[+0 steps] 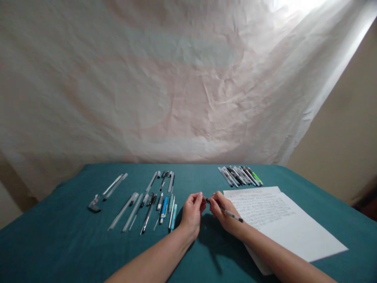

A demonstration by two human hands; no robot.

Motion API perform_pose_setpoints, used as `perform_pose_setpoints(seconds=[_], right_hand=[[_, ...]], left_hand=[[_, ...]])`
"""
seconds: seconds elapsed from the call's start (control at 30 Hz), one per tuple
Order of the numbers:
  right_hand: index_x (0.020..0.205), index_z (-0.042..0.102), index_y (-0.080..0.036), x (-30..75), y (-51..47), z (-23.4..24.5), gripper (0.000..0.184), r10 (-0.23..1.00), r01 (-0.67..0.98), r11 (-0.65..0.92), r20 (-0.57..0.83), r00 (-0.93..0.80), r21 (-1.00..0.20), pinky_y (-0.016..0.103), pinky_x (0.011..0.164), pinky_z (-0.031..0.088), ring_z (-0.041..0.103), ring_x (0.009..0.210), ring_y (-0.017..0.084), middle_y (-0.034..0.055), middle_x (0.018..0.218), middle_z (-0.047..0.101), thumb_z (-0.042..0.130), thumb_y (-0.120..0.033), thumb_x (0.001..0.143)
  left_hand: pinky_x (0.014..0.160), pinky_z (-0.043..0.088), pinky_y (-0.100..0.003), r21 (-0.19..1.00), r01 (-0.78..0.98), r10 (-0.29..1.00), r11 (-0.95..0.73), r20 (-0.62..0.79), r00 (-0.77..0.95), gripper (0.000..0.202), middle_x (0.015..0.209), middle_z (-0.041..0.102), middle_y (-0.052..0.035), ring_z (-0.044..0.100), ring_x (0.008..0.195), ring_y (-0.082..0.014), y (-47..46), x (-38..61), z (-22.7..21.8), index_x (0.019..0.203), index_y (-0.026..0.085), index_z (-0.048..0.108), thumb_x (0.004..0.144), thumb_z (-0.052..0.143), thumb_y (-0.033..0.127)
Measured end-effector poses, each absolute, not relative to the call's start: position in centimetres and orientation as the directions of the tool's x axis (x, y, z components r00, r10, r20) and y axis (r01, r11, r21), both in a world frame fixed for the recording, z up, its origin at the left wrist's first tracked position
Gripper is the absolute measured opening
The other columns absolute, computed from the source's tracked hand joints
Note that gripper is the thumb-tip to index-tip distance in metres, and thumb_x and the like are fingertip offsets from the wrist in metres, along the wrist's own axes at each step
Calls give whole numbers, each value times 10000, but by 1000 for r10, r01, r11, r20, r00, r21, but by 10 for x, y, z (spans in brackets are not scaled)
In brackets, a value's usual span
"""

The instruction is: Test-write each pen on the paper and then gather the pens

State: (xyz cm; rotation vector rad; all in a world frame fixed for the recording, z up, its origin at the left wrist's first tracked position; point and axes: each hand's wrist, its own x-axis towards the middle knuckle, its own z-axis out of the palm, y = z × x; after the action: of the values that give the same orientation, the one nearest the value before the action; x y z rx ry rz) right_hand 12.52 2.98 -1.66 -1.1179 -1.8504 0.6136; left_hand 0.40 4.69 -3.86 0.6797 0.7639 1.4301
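Observation:
My right hand [224,212] is closed around a pen [235,216] with a clear barrel and a dark rear end, which slants down to the right past the fingers. Close on its left, my left hand [191,212] is pinched near the pen's dark front end. What sits between the left fingertips is hidden. Both hands are above the green cloth, left of a sheet of paper [297,232] covered in handwriting on its upper part. Beside the left hand lie a turquoise pen [173,217] and a blue-and-white pen [164,210].
A row of pens [240,176] lies at the back right, one bright green. To the left, several clear barrels [123,211], caps and refills are spread out in groups. A small crumpled item [94,204] lies farther left. A pale sheet [176,86] hangs behind the table.

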Motion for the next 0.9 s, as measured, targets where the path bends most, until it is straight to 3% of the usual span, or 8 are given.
perform_pose_setpoints(seconds=[0.2, 0.33, 0.47, 0.63, 0.7, 0.77, 0.9], right_hand=[[805, 492, -171, 136, 33, 12, 210, 886, 330, 445, 355, -299, -832, 211, 542, 407, 509, 570, 100, -19, 628, 526, 416, -361, 852], [839, 548, -151, 167, 38, 40, 229, 892, 411, 401, 248, -378, -819, 211, 524, 414, 523, 560, 105, -4, 633, 558, 465, -363, 822], [798, 633, -164, 195, 43, 49, 233, 889, 637, 412, 134, -439, -651, 203, 480, 376, 522, 526, 113, 13, 612, 594, 484, -344, 804], [755, 690, -191, 221, 63, 43, 244, 873, 781, 479, 312, -375, -401, 221, 548, 373, 520, 582, 130, 31, 672, 614, 515, -361, 778], [763, 700, -189, 236, 79, 38, 278, 903, 866, 368, 350, -248, -338, 230, 599, 382, 541, 648, 146, 45, 732, 618, 513, -396, 770], [747, 705, -204, 257, 96, 32, 283, 944, 953, 37, 325, 67, -301, 214, 608, 379, 558, 681, 149, 44, 738, 625, 528, -425, 748], [801, 708, -172, 305, 123, 15, 321, 882, 912, -281, 295, 368, -298, 242, 559, 376, 595, 706, 205, 134, 769, 647, 469, -387, 787]], left_hand=[[633, 431, -207, 754, -654, 991, 63, -127, -51, 265, 676, 582, -5, 542, 613, -76, 50, 1, -35, 754, 134, 556, 647, 682, 341], [689, 441, -233, 762, -647, 982, -6, -119, -149, 252, 717, 585, -17, 556, 665, -90, 54, -2, -35, 767, 137, 550, 668, 666, 337], [720, 447, -258, 812, -583, 983, -16, -95, -159, 265, 766, 591, -38, 565, 702, -106, 54, -1, -38, 806, 135, 542, 686, 649, 346], [745, 449, -279, 825, -564, 990, -21, -63, -128, 305, 801, 589, -45, 573, 763, -126, 50, 2, -34, 865, 148, 524, 693, 635, 375], [750, 448, -288, 825, -564, 991, -16, -63, -120, 321, 827, 592, -53, 573, 772, -129, 48, 2, -31, 881, 152, 520, 694, 630, 388], [736, 448, -287, 839, -545, 992, -10, -60, -111, 326, 844, 593, -59, 573, 765, -130, 47, 1, -30, 884, 152, 521, 696, 622, 399], [690, 444, -266, 866, -501, 994, -5, -49, -94, 312, 825, 587, -54, 567, 742, -128, 47, 0, -30, 860, 147, 525, 706, 602, 407]])
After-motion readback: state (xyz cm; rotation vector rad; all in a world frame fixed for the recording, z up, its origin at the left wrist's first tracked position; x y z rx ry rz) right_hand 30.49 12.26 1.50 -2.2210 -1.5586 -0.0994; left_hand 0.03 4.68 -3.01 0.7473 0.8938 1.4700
